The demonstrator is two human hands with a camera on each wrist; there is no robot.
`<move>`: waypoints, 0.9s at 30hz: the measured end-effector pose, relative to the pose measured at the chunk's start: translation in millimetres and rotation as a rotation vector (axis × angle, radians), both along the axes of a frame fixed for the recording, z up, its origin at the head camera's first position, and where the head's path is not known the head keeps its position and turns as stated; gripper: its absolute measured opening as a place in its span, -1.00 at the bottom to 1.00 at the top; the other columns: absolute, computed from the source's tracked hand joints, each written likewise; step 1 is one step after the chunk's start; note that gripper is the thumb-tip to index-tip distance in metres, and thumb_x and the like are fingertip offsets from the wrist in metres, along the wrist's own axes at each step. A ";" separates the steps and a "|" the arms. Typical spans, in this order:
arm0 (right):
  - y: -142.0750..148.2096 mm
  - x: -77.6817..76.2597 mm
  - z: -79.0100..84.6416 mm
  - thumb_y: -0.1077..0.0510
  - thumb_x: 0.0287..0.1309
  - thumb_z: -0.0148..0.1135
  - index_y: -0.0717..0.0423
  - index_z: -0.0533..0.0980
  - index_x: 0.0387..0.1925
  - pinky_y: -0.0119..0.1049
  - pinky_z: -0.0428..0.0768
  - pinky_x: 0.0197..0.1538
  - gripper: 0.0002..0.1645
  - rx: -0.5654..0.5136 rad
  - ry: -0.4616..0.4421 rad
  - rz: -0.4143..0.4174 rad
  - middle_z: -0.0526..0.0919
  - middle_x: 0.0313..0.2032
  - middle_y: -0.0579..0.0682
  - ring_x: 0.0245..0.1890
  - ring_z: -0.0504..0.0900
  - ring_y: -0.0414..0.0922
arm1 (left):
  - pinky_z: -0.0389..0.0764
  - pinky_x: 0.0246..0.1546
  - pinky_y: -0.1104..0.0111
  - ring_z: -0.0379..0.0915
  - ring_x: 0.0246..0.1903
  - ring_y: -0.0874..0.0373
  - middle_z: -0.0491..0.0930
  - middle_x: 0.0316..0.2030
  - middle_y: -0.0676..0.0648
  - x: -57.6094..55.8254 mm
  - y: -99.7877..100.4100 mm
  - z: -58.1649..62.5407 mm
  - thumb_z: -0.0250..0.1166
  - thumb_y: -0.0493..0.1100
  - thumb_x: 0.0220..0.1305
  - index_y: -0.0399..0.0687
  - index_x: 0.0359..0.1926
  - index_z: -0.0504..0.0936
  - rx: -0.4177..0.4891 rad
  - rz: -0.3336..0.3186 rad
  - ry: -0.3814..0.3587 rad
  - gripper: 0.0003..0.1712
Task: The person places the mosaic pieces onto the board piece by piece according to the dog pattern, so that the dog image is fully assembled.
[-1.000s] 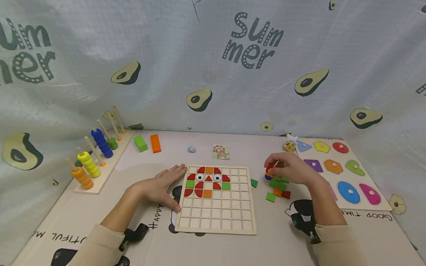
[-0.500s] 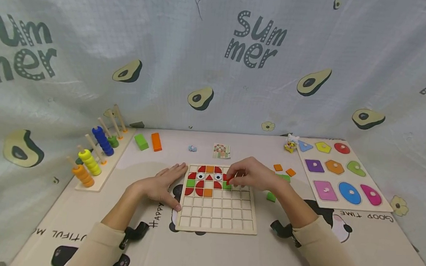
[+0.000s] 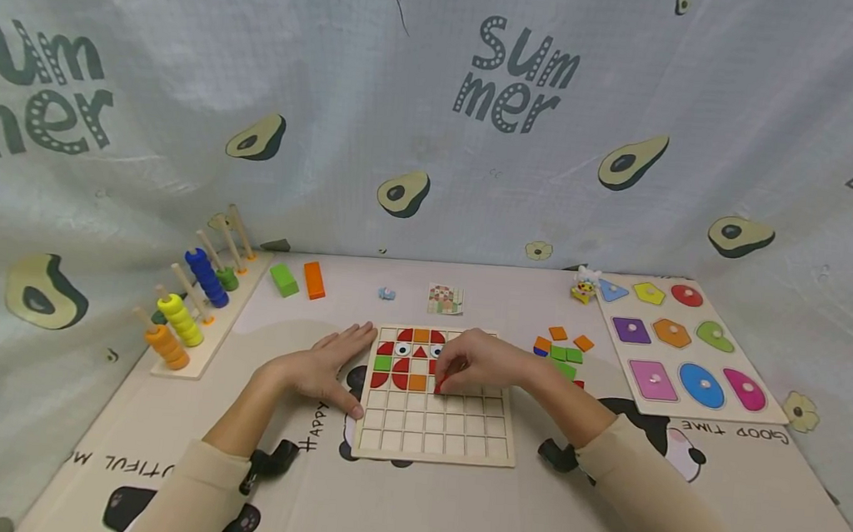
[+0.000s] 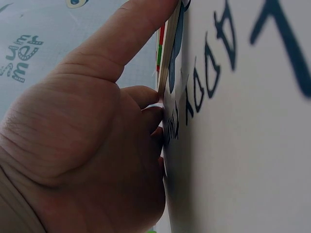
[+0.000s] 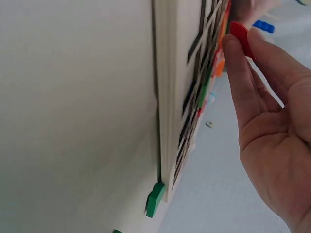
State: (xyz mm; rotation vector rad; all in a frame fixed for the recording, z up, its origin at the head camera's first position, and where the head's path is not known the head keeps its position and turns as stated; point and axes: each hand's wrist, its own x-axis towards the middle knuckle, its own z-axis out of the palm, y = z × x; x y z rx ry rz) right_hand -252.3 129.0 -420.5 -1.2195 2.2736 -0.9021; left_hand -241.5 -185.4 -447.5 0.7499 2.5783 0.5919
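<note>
The right hand (image 3: 482, 364) pinches 1 red tile (image 5: 240, 37) at the middle of the grid board (image 3: 433, 444), just right of the front orange tile (image 3: 417, 382); the red tile's long axis is unclear. The left hand (image 3: 324, 372), fingers extended, touches the board's left edge, farther off.

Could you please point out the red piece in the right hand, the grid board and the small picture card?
Red piece (image 5: 241, 37): right wrist view, its visible middle.
Grid board (image 3: 432, 443): head view, bare square by its near edge.
Picture card (image 3: 445, 299): head view, middle of its printed face.
</note>
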 end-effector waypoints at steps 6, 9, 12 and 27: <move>-6.3 -3.7 -2.2 0.28 0.11 0.34 0.03 0.67 -0.28 -0.42 0.62 -0.16 -0.86 0.050 0.035 -0.011 0.68 -0.32 -0.19 -0.33 0.60 -0.29 | -0.31 0.45 0.02 -0.47 0.49 0.08 -0.30 0.52 0.04 0.1 0.6 0.3 0.48 0.46 -0.36 0.10 0.53 -0.21 0.006 -0.006 0.008 0.54; -11.3 -3.7 -0.4 0.32 0.12 0.31 0.04 0.67 -0.29 -0.43 0.62 -0.17 -0.85 0.073 0.071 -0.009 0.69 -0.32 -0.17 -0.33 0.59 -0.28 | -0.31 0.44 0.01 -0.47 0.49 0.07 -0.30 0.52 0.04 -0.1 0.5 0.0 0.49 0.46 -0.36 0.09 0.53 -0.20 0.010 -0.005 0.011 0.54; -15.1 -2.4 1.4 0.33 0.14 0.28 0.04 0.68 -0.32 -0.44 0.59 -0.18 -0.84 0.112 0.129 0.005 0.66 -0.31 -0.17 -0.32 0.55 -0.29 | -0.32 0.44 0.01 -0.47 0.49 0.07 -0.30 0.52 0.03 -0.4 0.5 -0.4 0.49 0.45 -0.36 0.09 0.53 -0.20 0.017 -0.006 0.011 0.54; -11.6 -1.4 -4.0 0.22 0.17 0.31 -0.05 0.68 -0.21 -0.40 0.54 -0.05 -0.84 0.151 0.245 -0.004 0.64 -0.21 -0.24 -0.22 0.52 -0.32 | -0.30 0.43 -0.03 -0.46 0.49 0.06 -0.27 0.52 0.05 1.2 1.0 1.0 0.50 0.44 -0.37 0.10 0.53 -0.18 0.016 0.014 0.006 0.54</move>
